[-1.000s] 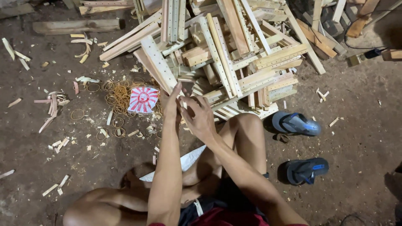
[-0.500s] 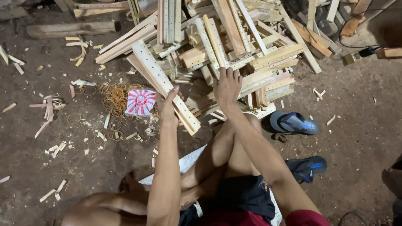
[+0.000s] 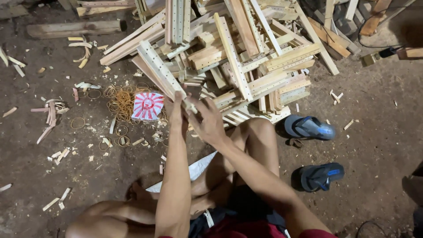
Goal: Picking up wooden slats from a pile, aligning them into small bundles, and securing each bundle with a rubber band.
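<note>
Head view: left hand (image 3: 177,110) and right hand (image 3: 208,120) both closed around the near end of a long perforated wooden slat (image 3: 161,72), which angles up-left toward the slat pile (image 3: 246,57). Person sits on the dirt floor (image 3: 88,176). Rubber bands (image 3: 119,101) and a red-and-white packet (image 3: 147,105) lie just left of the hands. Two blue sandals (image 3: 308,128) rest at right.

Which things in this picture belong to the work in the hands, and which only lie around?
In use:
- left hand and right hand, both on the pale wooden slat with rows of holes
- pile of similar drilled slats

Lying about:
- tan rubber bands
- red-and-white striped packet
- two blue sandals
- wood offcuts
</note>
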